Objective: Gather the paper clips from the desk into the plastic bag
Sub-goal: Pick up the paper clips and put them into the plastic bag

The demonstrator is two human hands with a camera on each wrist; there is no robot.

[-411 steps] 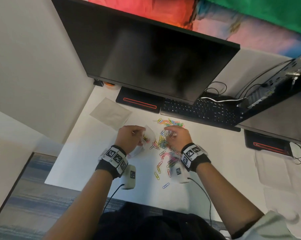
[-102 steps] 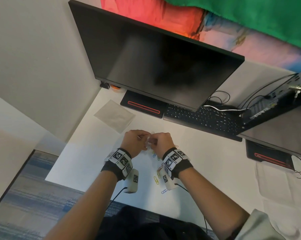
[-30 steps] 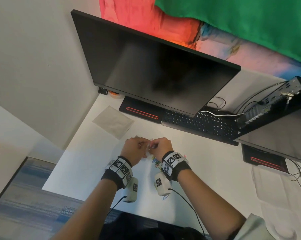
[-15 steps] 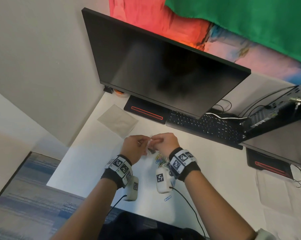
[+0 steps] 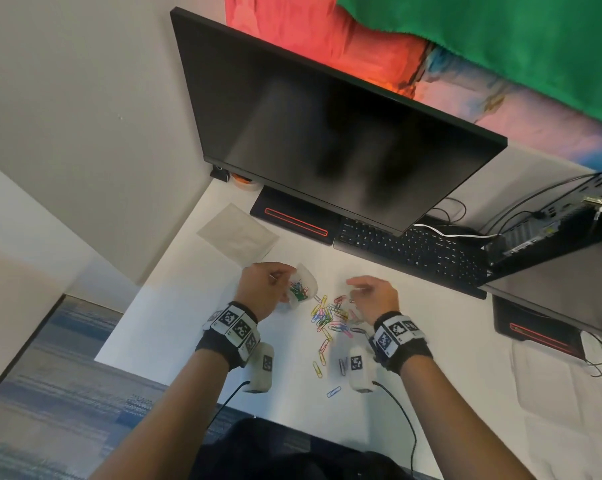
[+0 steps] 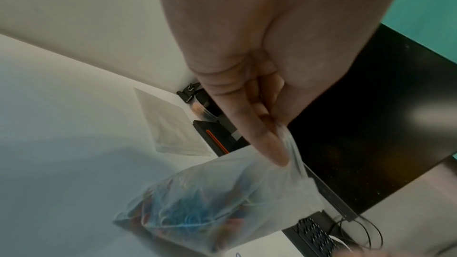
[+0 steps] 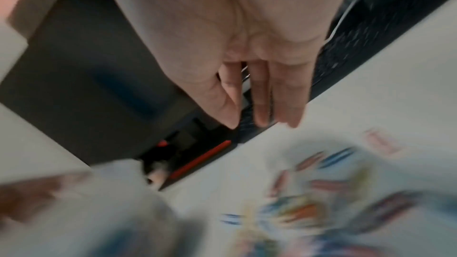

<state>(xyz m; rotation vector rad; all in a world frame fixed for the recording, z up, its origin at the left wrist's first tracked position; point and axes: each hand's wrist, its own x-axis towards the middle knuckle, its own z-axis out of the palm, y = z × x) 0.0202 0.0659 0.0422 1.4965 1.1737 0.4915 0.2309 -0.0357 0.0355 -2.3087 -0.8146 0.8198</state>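
Near the worktop's front edge, head view: left hand (image 5: 265,289) pinches the plastic bag (image 5: 301,287), some clips already inside. Loose paper clips (image 5: 330,320) lie scattered just beside it, toward the right hand (image 5: 372,294), which hovers empty, fingers loosely curled.

Left wrist view: fingers (image 6: 262,140) grip the bag's (image 6: 222,202) mouth edge; bag hangs tilted.

Right wrist view: blurred; right hand's (image 7: 257,89) fingers extended, nothing held, clips (image 7: 309,202) below.

Judgement: pinch a small cluster, keep the bag mouth open and close.
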